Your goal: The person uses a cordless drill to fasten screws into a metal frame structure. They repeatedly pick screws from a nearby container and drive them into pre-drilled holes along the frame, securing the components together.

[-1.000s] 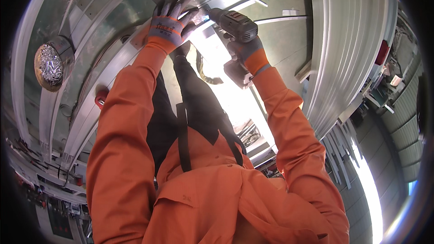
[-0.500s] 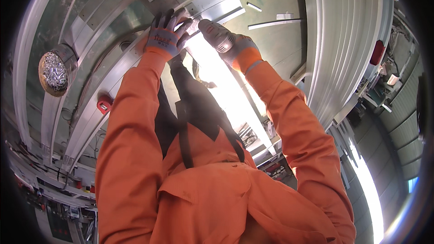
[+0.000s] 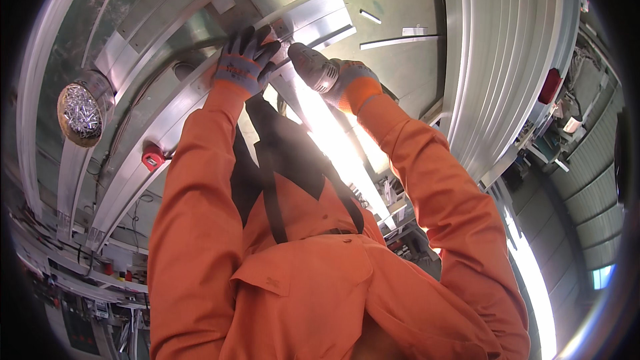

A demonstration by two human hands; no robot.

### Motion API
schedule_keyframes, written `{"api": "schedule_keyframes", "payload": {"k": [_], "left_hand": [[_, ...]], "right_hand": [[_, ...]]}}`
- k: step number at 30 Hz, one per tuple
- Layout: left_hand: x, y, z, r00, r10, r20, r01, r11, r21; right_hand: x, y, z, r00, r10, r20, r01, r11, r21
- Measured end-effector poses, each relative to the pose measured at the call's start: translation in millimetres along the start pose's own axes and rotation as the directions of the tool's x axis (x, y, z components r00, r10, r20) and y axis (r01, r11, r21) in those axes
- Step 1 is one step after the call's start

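Note:
My right hand (image 3: 350, 82), in a grey and orange glove, grips a dark grey power drill (image 3: 313, 69). Its nose points up and left, close to the joint of a silver metal profile (image 3: 317, 19). My left hand (image 3: 243, 63), gloved the same way, rests on the profile's near left part. Its fingers are stretched out and slightly apart, beside the drill's tip. Whether the tip touches the metal is hard to tell, as glare and the fingers cover that spot.
On the left, a round tin (image 3: 83, 112) full of small silver fasteners sits on long metal bars. A red tape measure (image 3: 153, 157) lies on the nearer bar. A thin metal strip (image 3: 400, 41) lies beyond the drill. Stacked long profiles (image 3: 500, 60) run down the right.
The view has shifted slightly, and the profile appears a little lower. My left fingers have drawn somewhat closer together. The drill stays in my right hand near the same joint.

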State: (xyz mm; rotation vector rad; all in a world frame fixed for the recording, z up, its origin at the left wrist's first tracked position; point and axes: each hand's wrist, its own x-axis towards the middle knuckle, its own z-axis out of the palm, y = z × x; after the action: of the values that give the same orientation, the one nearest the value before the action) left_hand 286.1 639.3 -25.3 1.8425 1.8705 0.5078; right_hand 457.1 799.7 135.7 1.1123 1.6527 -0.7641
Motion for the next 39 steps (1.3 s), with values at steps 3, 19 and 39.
{"api": "schedule_keyframes", "payload": {"k": [3, 19, 39], "left_hand": [[1.9, -1.8, -1.0, 1.000, 0.016, 0.015, -0.016, 1.000, 0.016], [2.9, -3.2, -5.6, 0.999, -0.013, 0.045, 0.013, 1.000, 0.016], [0.4, -4.2, -2.5, 0.999, -0.006, 0.054, 0.005, 1.000, 0.029]], "right_hand": [[5.5, -0.4, -0.3, 1.000, 0.021, 0.018, -0.020, 0.998, -0.068], [13.2, 3.2, -4.6, 0.995, 0.029, 0.098, -0.006, 0.974, -0.227], [15.1, 0.2, -6.3, 0.999, -0.031, 0.032, 0.037, 0.980, -0.193]]}}
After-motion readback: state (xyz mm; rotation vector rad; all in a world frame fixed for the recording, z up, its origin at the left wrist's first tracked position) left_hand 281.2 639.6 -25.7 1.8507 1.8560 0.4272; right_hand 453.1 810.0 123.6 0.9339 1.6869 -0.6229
